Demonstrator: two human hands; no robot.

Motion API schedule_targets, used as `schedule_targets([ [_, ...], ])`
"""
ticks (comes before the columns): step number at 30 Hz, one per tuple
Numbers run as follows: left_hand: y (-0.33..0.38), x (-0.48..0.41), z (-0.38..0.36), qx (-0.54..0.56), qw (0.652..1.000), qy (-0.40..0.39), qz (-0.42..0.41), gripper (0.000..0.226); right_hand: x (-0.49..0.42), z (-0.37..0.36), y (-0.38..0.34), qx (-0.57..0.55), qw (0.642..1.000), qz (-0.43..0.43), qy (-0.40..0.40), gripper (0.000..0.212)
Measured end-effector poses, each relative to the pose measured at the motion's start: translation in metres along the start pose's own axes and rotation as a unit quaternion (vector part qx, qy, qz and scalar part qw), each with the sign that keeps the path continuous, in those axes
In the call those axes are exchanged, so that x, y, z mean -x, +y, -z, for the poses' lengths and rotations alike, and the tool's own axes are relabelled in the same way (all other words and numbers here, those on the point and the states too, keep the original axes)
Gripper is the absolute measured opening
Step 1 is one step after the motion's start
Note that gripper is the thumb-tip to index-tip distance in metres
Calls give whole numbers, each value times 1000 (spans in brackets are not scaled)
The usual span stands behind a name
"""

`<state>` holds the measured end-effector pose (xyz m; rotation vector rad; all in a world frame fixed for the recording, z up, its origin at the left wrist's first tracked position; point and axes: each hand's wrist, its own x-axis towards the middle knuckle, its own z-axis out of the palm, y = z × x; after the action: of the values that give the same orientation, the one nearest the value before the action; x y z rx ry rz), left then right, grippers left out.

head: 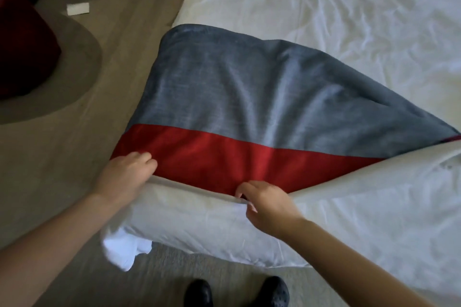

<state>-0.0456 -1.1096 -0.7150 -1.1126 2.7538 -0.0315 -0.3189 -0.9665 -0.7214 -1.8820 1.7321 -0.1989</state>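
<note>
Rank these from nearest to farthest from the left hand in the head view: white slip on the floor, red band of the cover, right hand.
1. red band, gripped by the left hand
2. right hand, further right along that band's lower edge
3. white slip, on the floor, upper left

Rumpled white bed sheet (349, 7) behind. Red seat (22, 45) on grey rug (74, 65), white card (77, 9) on floor (62, 157) just beyond rug. Black shoes (274, 290) at bottom edge.

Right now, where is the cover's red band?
In the head view, the red band crosses the lower middle, between the cover's grey part and the white pillow; the left hand and right hand grip its near hem.
</note>
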Motion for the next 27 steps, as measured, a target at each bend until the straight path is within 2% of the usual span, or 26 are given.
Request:
schedule_targets([
  [3, 23, -8, 6, 28, 999, -19, 13, 28, 2, -4, 10, -5, 1000, 6, -14, 39],
  [8, 102, -32, 14, 58, 991, 40, -114, 20, 23, 18, 49, 58, 998, 15, -24, 40],
  [14, 194, -73, 24, 80, 978, 28, -188, 22, 56, 66, 131, 152, 986, -73, -3, 23],
  [19, 236, -90, 32, 144, 975, 13, -169, 16, 90, 86, 175, 146, 980, -134, -32, 19],
  [22, 246, -88, 31, 113, 974, 2, -196, 19, 117, 66, 171, 132, 982, -136, -13, 19],
  [27, 253, -89, 32, 100, 971, -39, -213, 23, 149, 42, 159, 126, 982, -138, -7, 32],
])
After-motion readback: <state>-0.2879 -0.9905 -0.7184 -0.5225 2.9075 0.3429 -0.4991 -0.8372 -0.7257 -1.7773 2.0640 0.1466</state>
